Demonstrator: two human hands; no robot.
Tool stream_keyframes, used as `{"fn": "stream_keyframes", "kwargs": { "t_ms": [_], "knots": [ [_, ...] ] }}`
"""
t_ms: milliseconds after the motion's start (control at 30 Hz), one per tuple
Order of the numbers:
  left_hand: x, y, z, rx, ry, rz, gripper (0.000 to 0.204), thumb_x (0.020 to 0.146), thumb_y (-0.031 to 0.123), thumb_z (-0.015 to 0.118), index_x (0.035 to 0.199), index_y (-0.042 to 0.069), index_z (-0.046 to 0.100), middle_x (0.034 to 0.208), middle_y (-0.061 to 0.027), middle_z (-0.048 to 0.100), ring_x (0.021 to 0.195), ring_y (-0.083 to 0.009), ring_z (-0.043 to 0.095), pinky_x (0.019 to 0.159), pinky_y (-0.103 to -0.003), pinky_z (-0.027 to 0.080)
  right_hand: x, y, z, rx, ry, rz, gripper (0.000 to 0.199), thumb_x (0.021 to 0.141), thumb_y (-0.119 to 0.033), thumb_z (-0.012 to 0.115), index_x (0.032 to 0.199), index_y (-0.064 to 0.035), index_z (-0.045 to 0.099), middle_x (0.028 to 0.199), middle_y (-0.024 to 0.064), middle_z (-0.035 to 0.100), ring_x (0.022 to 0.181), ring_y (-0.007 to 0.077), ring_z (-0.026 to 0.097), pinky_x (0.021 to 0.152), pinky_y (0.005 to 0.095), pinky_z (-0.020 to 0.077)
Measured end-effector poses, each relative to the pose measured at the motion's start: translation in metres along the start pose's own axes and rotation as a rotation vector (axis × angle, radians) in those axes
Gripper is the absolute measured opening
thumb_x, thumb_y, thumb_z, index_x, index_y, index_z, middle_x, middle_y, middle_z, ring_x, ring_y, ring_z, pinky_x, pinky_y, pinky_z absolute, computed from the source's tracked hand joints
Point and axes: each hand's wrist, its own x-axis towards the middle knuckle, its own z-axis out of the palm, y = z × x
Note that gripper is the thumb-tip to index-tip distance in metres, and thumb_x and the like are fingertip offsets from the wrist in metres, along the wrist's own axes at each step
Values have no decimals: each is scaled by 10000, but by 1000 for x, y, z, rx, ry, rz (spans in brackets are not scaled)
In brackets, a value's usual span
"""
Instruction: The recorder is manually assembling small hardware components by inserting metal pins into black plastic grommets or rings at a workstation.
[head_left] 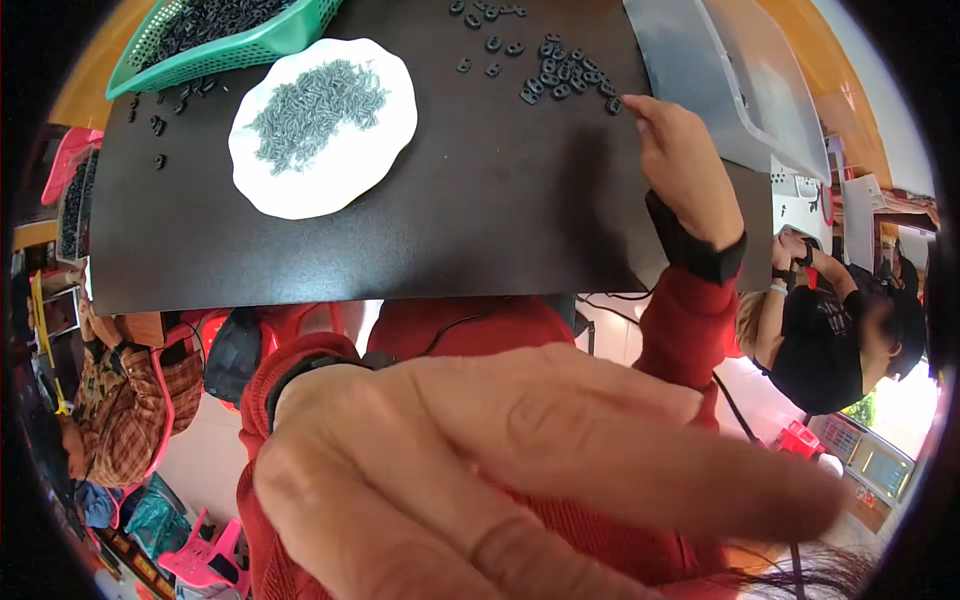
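My left hand (500, 470) looms blurred before the lens, grip apart, empty. My right hand (685, 165) rests at the bench's (480, 210) three o'clock edge, fingertips touching black rings (565, 75); its grip I cannot tell.

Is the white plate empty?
No, the white plate holds a heap of small grey screws at its middle.

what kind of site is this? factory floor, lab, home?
Most likely a small hand-assembly or sorting workshop. A dark work table carries a white plate heaped with small grey screws, loose black parts and a green basket of more. Other people sit nearby at their own benches.
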Motion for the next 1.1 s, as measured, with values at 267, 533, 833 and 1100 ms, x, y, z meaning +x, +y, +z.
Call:
{"fn": "stream_keyframes", "kwargs": {
  "t_ms": [267, 533, 833, 1100],
  "knots": [
    [-6, 80, 18, 362, 5, -539, 317, 1115, 363, 528, 1029, 120, 711, 933, -4, 734, 784, -187, 632, 798, -376, 520, 7, 59, 48, -108, 10, 153, 237, 871, -60, 693, 1072, 47, 758, 957, 295, 730, 993, 476, 702, 897, 517, 564],
    [62, -120, -30, -794, 295, -141, 248, 1074, 208, 604, 1043, 17, 759, 879, -78, 772, 801, -194, 741, 705, -269, 549, 26, 31, 61, -89, 11, 146, 216, 880, -102, 766, 1044, 36, 801, 927, 235, 762, 869, 378, 737, 803, 423, 572],
    [93, -177, 22, -919, 395, -252, 419, 1064, 294, 720, 1353, -8, 699, 1110, -105, 789, 936, -141, 745, 811, -258, 564, -31, -70, 16, 1217, -18, 381, 300, 1020, -175, 746, 1247, 18, 773, 917, -28, 684, 831, 77, 596, 775, 237, 468],
    [94, -177, 30, -961, 527, -107, 296, 1049, 170, 735, 1284, -9, 751, 1063, -90, 804, 927, -139, 755, 794, -265, 587, -58, -113, 9, 1286, 100, 368, 237, 952, -119, 835, 1155, -2, 802, 995, 35, 792, 846, 54, 658, 732, 217, 491]
  ]
}}
